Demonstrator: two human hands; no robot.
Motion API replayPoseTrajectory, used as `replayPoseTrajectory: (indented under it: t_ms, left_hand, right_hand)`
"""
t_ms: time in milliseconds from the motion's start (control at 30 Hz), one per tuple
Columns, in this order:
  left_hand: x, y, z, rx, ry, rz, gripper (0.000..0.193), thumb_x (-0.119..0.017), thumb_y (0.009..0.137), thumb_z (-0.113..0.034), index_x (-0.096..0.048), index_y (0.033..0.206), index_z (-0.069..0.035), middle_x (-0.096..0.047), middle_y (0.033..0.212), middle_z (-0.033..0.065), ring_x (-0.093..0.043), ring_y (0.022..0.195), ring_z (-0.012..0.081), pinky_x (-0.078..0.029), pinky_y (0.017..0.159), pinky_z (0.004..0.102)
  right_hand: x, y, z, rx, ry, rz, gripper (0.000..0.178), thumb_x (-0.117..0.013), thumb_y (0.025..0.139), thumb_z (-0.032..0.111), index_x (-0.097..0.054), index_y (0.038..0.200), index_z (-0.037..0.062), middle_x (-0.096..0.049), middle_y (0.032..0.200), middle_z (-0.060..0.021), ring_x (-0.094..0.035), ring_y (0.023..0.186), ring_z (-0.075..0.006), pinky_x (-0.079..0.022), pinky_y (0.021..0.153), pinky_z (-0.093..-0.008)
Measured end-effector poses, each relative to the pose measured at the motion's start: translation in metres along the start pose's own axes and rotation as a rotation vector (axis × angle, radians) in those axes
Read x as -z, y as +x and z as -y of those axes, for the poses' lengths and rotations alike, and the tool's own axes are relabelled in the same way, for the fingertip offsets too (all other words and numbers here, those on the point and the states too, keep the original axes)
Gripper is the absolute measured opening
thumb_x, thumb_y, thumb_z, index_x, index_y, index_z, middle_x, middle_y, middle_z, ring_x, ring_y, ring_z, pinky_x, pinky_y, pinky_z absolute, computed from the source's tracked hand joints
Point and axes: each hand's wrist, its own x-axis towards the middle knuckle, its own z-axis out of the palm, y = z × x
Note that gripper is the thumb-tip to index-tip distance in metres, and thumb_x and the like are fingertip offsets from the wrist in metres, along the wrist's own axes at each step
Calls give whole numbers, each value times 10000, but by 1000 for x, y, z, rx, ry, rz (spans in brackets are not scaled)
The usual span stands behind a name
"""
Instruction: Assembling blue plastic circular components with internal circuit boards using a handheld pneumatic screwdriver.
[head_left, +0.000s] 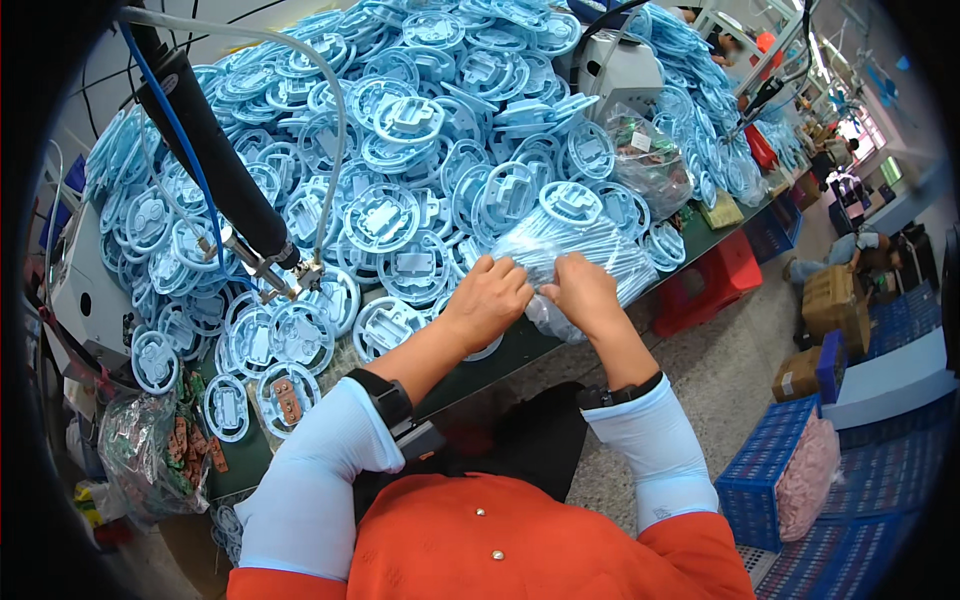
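The left hand (490, 298) is closed, its fingers curled in at the left edge of a clear plastic bag (618, 258); the right hand (582, 290) is closed too, pinching film at the bag's near end, thumb uppermost. The fingertips of both are tucked out of sight. The two hands sit side by side with a small gap between them, and a loose flap of film hangs below that gap.

The bag's body lies beyond the right hand and to its right, so that hand is the nearer; the left reaches only its left margin. Inside, slim pale strips lie bunched together, their long axis slanting from the bag's far left toward its near right. What they are made of cannot be told through the film, which is thin, glossy and crinkled.

One light-blue ring (571, 202) rests at the bag's far edge, flat and round, with a raised frame across its middle. A heap of similar blue rings (410, 115), smooth and seemingly moulded plastic, spreads left of the bag and beyond it. The dark green tabletop (480, 380) shows on the bag's near left. Right of the bag and lower down stands a red stool (715, 285), smooth and hard-looking.
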Motion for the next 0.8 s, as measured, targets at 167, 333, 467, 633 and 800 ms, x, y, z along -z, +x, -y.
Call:
replayPoseTrajectory:
  t_ms: [167,333,467,633,800]
  left_hand:
    - [10,-13,-4,-89,-33,74,91,-603,731,-115,-515,705,-111,-499,759,36,-519,792,201,-382,706,335]
    - [15,-12,-3,-85,-52,118,68,-601,737,-110,-536,720,-100,-514,752,37,-529,801,202,-390,728,325]
    - [23,-18,-3,-79,-36,225,41,-599,741,-116,-573,733,-86,-544,767,36,-540,818,205,-398,752,323]
    - [31,-5,-11,-81,-30,263,111,-625,782,-162,-587,704,-92,-551,819,44,-537,828,207,-390,751,344]
    - [12,18,-20,232,-131,-25,280,-762,744,-293,-568,760,-92,-529,847,62,-530,824,243,-385,690,377]
  right_hand:
    - [-21,6,-4,237,16,-198,140,-649,792,153,-560,801,44,-592,834,-137,-650,688,-367,-531,606,-481]
    - [-37,21,-16,205,147,-418,161,-633,797,134,-505,755,46,-559,781,-142,-619,645,-379,-497,545,-479]
    - [-47,31,-24,107,256,-550,151,-622,800,127,-507,751,42,-545,765,-146,-600,641,-388,-465,552,-485]
    - [-25,26,-36,-116,650,-268,199,-671,774,134,-571,698,-21,-587,658,-143,-561,570,-270,-440,554,-367]
    - [15,15,-21,-39,758,-109,175,-703,768,115,-597,725,-17,-594,663,-133,-570,584,-244,-443,561,-350]
